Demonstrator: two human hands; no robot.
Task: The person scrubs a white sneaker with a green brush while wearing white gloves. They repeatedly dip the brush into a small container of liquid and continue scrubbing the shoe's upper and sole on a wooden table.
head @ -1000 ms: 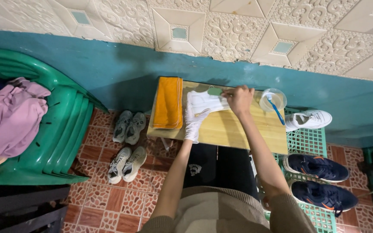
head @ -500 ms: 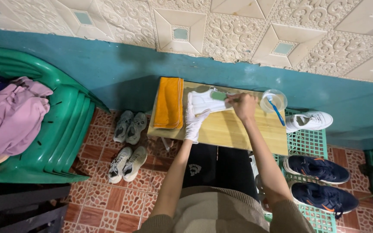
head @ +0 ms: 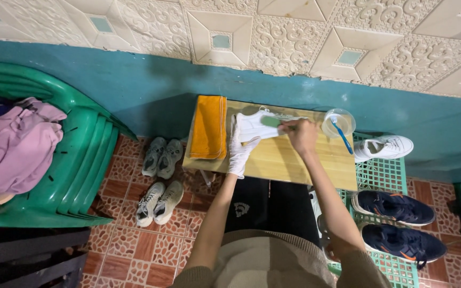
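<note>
A white sneaker (head: 254, 125) lies on a small wooden table (head: 289, 160) against the wall. My left hand (head: 239, 152), in a white glove, holds the sneaker at its near side. My right hand (head: 301, 134), bare, grips a green brush (head: 271, 121) pressed on the top of the shoe. A folded orange cloth (head: 209, 127) lies on the table's left end. A clear plastic cup (head: 338, 122) with a blue toothbrush (head: 341, 135) in it stands at the table's right end.
Stacked green plastic chairs (head: 76, 165) with pink clothes (head: 12, 144) stand at left. Two pairs of pale sneakers (head: 158, 178) sit on the tiled floor. A second white sneaker (head: 384, 148) and two navy shoes (head: 396, 221) rest on a green crate (head: 385, 178) at right.
My right hand has slid the brush along the shoe from its right end toward the middle. My left hand has kept its hold on the sneaker.
</note>
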